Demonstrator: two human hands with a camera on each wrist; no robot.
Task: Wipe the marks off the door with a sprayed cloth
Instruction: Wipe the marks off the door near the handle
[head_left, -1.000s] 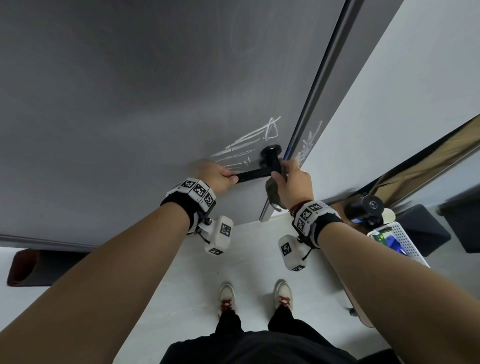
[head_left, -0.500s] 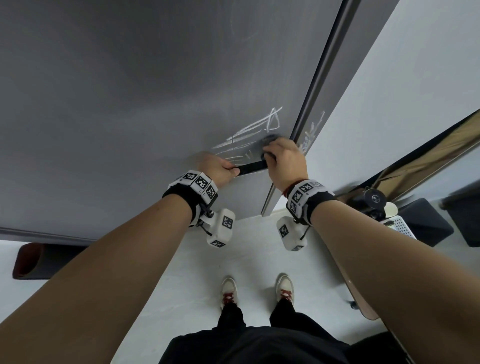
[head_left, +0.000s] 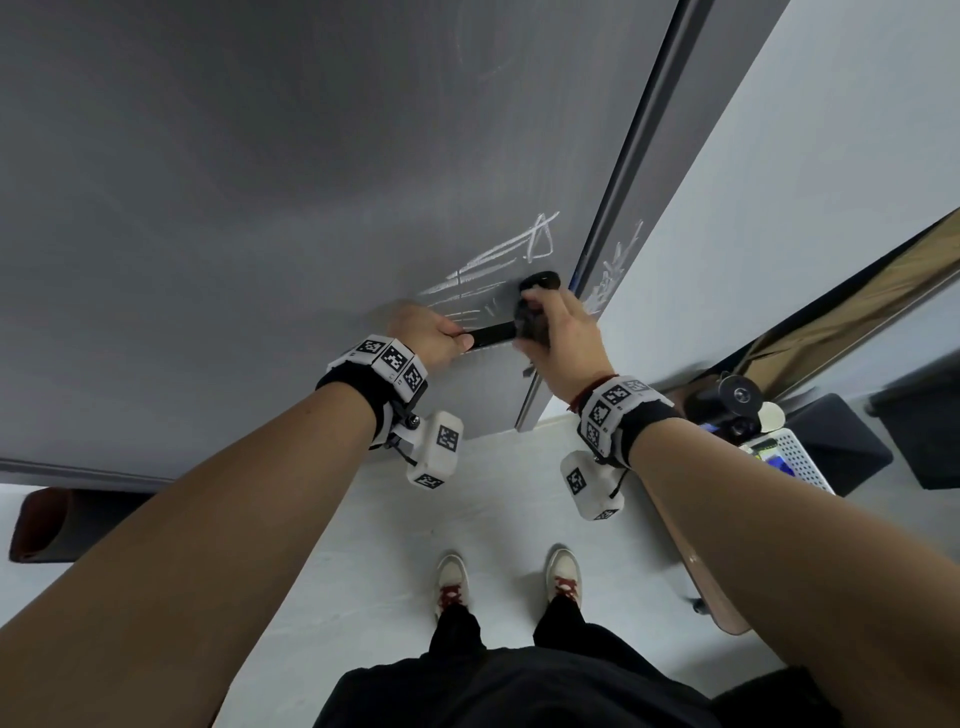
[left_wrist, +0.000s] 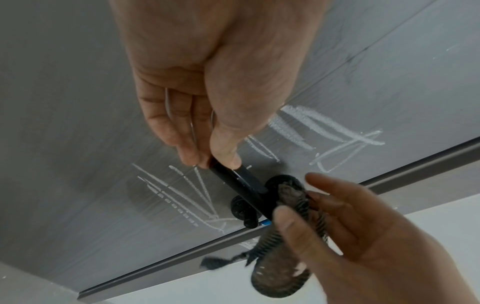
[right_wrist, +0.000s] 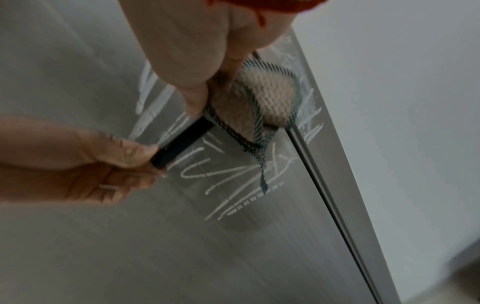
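Both hands are working at the door (head_left: 260, 182): left hand (head_left: 431, 332) is still pinching the handle (head_left: 491, 335), while right hand (head_left: 563, 338), fingers (left_wrist: 293, 228) curled round the cloth (left_wrist: 291, 203), is dropping back beside the handle's hub. Marks (left_wrist: 324, 127) just above those fingers are staying unwiped.

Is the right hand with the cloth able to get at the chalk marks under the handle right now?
Probably yes. The right hand holds the cloth by the handle's hub, and the marks lie bare below; only the handle and the left hand gripping its tip crowd the way.
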